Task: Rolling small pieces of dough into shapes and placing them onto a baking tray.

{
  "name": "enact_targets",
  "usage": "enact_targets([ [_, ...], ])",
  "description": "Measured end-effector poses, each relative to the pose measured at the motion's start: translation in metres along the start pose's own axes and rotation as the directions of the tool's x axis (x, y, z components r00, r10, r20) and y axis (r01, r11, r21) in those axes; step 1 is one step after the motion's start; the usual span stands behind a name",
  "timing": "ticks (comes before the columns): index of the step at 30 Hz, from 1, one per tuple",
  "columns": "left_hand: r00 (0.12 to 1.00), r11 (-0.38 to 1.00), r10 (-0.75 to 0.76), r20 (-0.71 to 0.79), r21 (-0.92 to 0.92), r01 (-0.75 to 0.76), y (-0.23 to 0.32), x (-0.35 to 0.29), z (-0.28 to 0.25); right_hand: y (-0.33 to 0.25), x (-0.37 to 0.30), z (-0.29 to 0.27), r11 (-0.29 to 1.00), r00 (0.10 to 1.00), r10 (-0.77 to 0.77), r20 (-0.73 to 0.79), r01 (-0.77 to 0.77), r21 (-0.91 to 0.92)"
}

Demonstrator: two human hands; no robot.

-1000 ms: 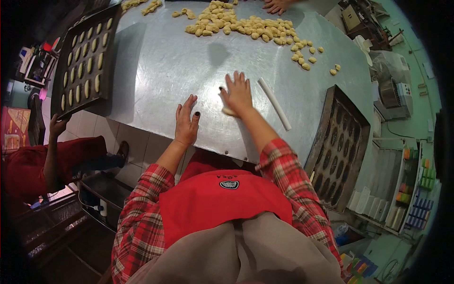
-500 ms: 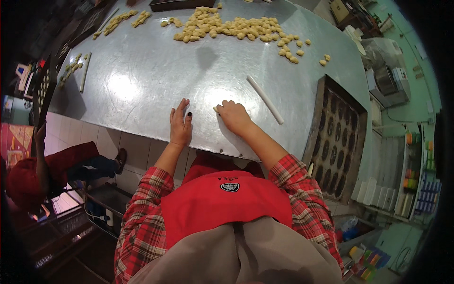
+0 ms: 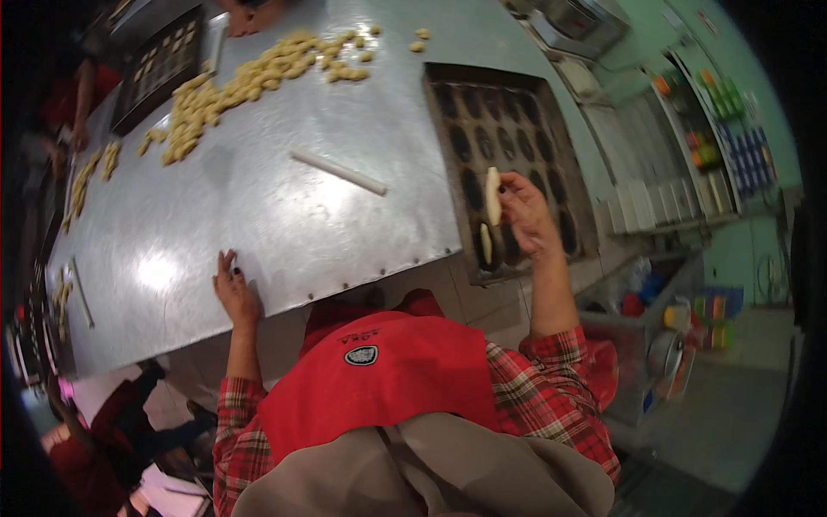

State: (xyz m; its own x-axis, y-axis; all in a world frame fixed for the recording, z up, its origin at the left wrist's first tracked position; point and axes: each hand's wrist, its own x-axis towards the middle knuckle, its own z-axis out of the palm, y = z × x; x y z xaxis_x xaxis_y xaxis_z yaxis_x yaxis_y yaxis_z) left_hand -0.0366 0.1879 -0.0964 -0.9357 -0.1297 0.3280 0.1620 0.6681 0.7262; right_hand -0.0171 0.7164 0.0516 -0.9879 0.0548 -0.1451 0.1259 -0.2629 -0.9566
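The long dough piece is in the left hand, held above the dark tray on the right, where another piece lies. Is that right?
Wrong hand: the head view shows the right hand holding the long dough piece above the dark tray. The rest stands: another piece lies in that tray.

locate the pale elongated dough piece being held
In the head view, the pale elongated dough piece is right of centre, held in the right hand, over the dark metal oval-hollowed tray, near a similar piece lying there.
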Motion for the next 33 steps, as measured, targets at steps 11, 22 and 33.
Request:
enact_targets([
  [11, 0.991, 0.982, 0.019, 0.135, 0.182, -0.044, 0.006, 0.005, 0.008, 0.056, -0.043, -0.064, 0.119, 0.946, -0.063, -0.318, -0.309, -0.944],
  [22, 0.990, 0.987, 0.008, 0.141, 0.161, -0.031, 0.007, 0.007, -0.001, 0.051, -0.037, -0.086, 0.391, 0.954, 0.046, -0.298, -0.291, -0.873],
  [33, 0.978, 0.990, 0.141, 0.152, 0.010, -0.144, 0.013, 0.145, 0.021, 0.027, 0.056, 0.092, 0.534, 0.970, -0.237, -0.055, 0.082, -0.842],
])
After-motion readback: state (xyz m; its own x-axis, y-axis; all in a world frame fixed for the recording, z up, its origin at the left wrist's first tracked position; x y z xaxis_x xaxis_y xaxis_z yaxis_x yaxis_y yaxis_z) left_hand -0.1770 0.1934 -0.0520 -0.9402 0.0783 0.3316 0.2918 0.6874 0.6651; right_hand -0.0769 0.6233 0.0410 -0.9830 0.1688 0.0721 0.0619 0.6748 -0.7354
